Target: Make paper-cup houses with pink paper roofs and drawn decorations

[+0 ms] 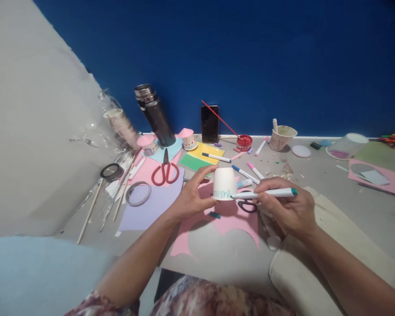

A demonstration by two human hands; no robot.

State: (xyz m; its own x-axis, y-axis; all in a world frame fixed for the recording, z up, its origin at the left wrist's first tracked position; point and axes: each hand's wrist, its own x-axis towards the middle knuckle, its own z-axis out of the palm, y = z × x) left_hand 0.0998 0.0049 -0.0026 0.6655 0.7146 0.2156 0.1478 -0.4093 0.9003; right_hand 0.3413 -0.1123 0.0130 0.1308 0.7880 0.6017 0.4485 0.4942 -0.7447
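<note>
My left hand [197, 195] grips a white paper cup [224, 180] from its left side, the cup turned upside down. Green zigzag strokes run along the cup's lower band near its rim. In my right hand [288, 208] is a white marker [270, 193] with a green end, its tip touching the cup at the right end of the strokes. Below the cup lies a small green cap [215, 215] on cut pink paper [217, 230]. Black-handled scissors [248, 205] lie partly hidden behind the marker.
Red-handled scissors [165, 171] and a tape roll [138, 194] lie on coloured paper to the left. Behind stand a dark flask [156, 116], a phone [210, 125], a red paint jar [244, 143] with a brush, and two decorated cups with pink cone tops [188, 139]. A cloth [342, 245] lies right.
</note>
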